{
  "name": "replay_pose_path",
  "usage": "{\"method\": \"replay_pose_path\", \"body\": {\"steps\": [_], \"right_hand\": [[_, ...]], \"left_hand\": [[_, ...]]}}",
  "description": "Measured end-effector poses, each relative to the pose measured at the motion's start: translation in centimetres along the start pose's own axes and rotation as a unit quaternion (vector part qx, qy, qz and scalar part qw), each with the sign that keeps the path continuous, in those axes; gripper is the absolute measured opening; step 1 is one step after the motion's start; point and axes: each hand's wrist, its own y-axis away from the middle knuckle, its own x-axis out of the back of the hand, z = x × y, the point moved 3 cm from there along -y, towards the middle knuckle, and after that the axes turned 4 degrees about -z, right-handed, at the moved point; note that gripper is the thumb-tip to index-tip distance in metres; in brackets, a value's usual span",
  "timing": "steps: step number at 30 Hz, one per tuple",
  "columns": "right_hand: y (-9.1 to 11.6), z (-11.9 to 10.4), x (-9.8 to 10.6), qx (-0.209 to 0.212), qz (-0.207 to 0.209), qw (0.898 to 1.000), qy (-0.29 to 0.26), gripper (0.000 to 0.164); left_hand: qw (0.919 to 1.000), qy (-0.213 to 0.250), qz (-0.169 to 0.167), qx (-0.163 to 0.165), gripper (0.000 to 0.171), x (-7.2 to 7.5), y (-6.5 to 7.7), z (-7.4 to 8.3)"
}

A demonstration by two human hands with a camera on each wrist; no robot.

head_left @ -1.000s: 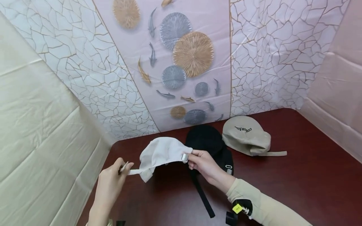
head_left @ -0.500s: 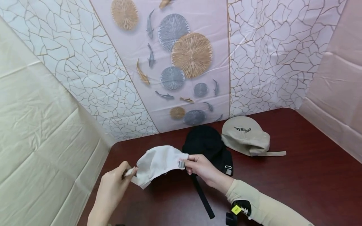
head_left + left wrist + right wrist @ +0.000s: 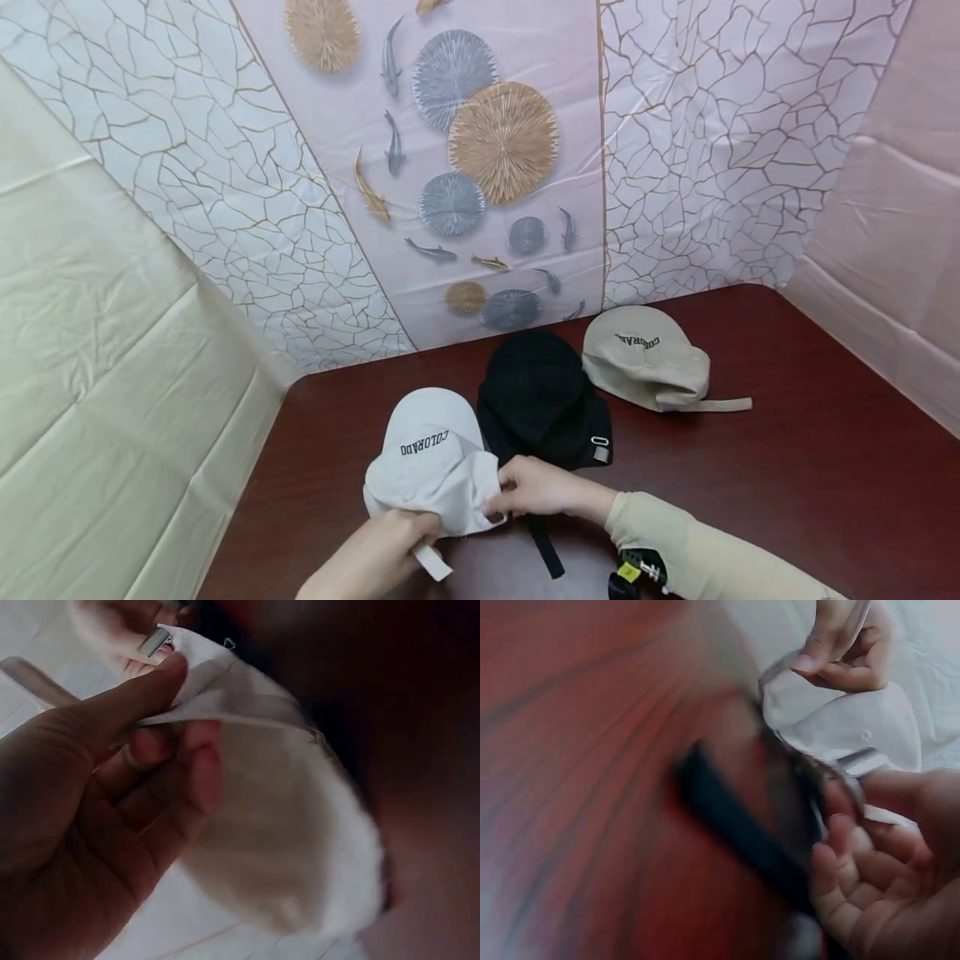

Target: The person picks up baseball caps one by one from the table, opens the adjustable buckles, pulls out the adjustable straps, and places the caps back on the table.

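Observation:
A white baseball cap (image 3: pixel 435 467) lettered COLORADO is held by both hands at the front left of the table. My left hand (image 3: pixel 386 546) pinches its white strap (image 3: pixel 432 561), whose loose end sticks out past the fingers. On the cap's right side my right hand (image 3: pixel 536 486) pinches the edge beside the metal buckle (image 3: pixel 154 643). The left wrist view looks into the cap's hollow underside. Touching the white cap on its right is a black cap (image 3: pixel 536 400), its strap (image 3: pixel 546 550) hanging toward me, partly hidden by my right hand.
A beige cap (image 3: pixel 637 354) lies behind and right of the black one, its strap (image 3: pixel 720 406) pointing right. All rest on a dark red table (image 3: pixel 787 492). Patterned cloth walls (image 3: pixel 675 167) stand at the back and sides.
Both hands have come lower and nearer with the white cap, the left also moving right. The cap has turned, so its lettering now shows and it sits against the black cap.

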Motion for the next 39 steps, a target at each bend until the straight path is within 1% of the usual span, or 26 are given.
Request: {"method": "replay_pose_path", "body": {"steps": [1, 3, 4, 6, 8, 11, 18, 21, 24, 26, 27, 28, 29, 31, 33, 35, 36, 38, 39], "right_hand": [[0.0, 0.1, -0.1, 0.009, -0.006, 0.999, 0.037, 0.023], [0.0, 0.2, -0.1, 0.020, -0.008, 0.994, 0.107, 0.027], [0.0, 0.2, -0.1, 0.020, -0.005, 0.991, 0.131, 0.028], [0.1, 0.1, -0.1, 0.014, 0.005, 0.986, 0.168, 0.031], [0.2, -0.1, 0.0, 0.003, 0.018, 0.980, 0.197, 0.034], [0.3, -0.4, 0.0, -0.007, 0.034, 0.975, 0.219, 0.036], [0.5, -0.4, 0.0, -0.013, 0.064, 0.965, 0.252, 0.043], [0.5, -0.2, 0.0, -0.013, 0.065, 0.965, 0.254, 0.045], [0.7, -0.3, 0.2, -0.013, 0.059, 0.965, 0.254, 0.047], [1.0, -0.6, 0.5, -0.011, 0.056, 0.966, 0.251, 0.047], [1.1, -0.8, 0.7, -0.010, 0.057, 0.966, 0.251, 0.047], [1.2, -1.1, 1.0, -0.010, 0.058, 0.966, 0.252, 0.047], [1.2, -1.4, 1.3, -0.008, 0.062, 0.965, 0.254, 0.046], [1.2, -2.0, 1.9, -0.004, 0.070, 0.964, 0.255, 0.041], [1.2, -2.7, 2.6, 0.003, 0.081, 0.963, 0.258, 0.032], [1.2, -3.5, 3.2, 0.016, 0.091, 0.961, 0.261, 0.022], [1.2, -3.8, 3.4, 0.022, 0.096, 0.960, 0.262, 0.020], [1.2, -4.5, 3.8, 0.029, 0.105, 0.958, 0.265, 0.026], [1.1, -4.7, 4.0, 0.032, 0.108, 0.957, 0.268, 0.031]], "left_hand": [[0.9995, 0.006, -0.031, 0.007, 0.035, -0.6, 0.0, -0.1], [0.9960, 0.019, -0.086, 0.015, 0.032, -1.7, -0.1, -0.4], [0.9940, 0.024, -0.105, 0.018, 0.029, -2.1, -0.2, -0.6], [0.9915, 0.030, -0.126, 0.012, 0.024, -2.6, -0.3, -0.7], [0.9906, 0.030, -0.133, 0.005, 0.021, -2.7, -0.4, -0.7], [0.9918, 0.020, -0.126, 0.000, 0.021, -2.7, -0.3, -0.6], [0.9965, -0.013, -0.077, -0.029, 0.023, -2.4, -0.1, -0.3], [0.9975, -0.018, -0.063, -0.028, 0.025, -2.5, 0.1, -0.3], [0.9976, -0.003, -0.067, -0.015, 0.026, -2.7, 0.5, -0.3], [0.9952, 0.022, -0.095, 0.009, 0.025, -2.6, 0.7, -0.3], [0.9928, 0.038, -0.112, 0.023, 0.024, -2.4, 0.9, -0.3], [0.9896, 0.053, -0.128, 0.039, 0.024, -2.1, 1.2, -0.3], [0.9878, 0.056, -0.137, 0.049, 0.027, -1.6, 1.4, -0.3], [0.9844, 0.057, -0.146, 0.080, 0.032, -0.4, 2.0, -0.3], [0.9880, 0.033, -0.120, 0.091, 0.036, 1.2, 2.7, -0.3], [0.9928, -0.005, -0.072, 0.095, 0.040, 2.8, 3.2, -0.3], [0.9937, -0.023, -0.046, 0.100, 0.041, 3.6, 3.5, -0.3], [0.9927, -0.055, 0.006, 0.107, 0.040, 4.8, 3.9, -0.3], [0.9914, -0.066, 0.025, 0.111, 0.039, 5.3, 4.0, -0.4]]}}
